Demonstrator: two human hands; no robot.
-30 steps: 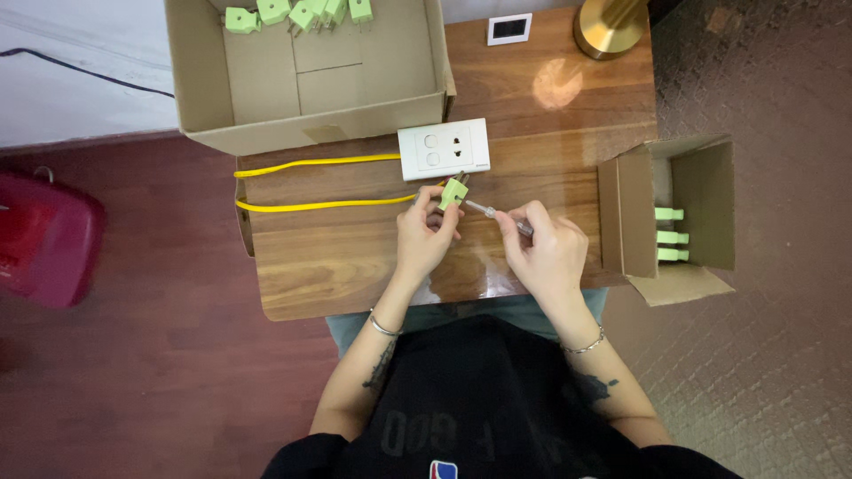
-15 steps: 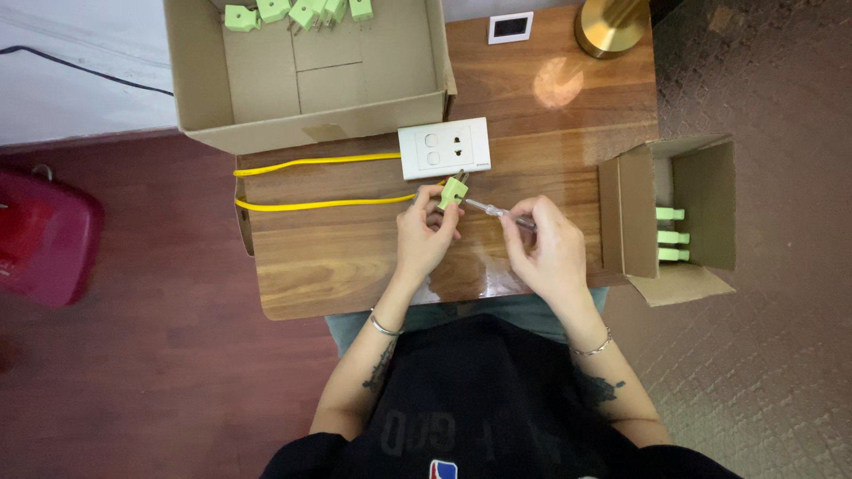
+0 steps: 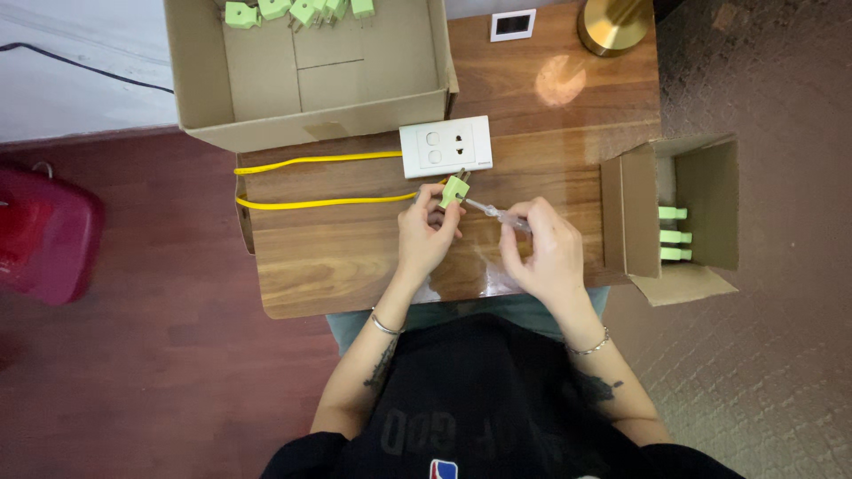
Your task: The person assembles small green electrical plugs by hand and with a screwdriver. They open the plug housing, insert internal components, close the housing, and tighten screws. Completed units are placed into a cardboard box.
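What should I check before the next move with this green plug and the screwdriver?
1. Green plug pinched in the left hand: ok.
2. Screwdriver gripped in the right hand: ok.
3. Screwdriver tip seated on the plug: cannot tell, too small.
4. Plug clear of the white socket plate: cannot tell, its prongs look very close.
5. Yellow cable lying flat on the wooden table: ok.
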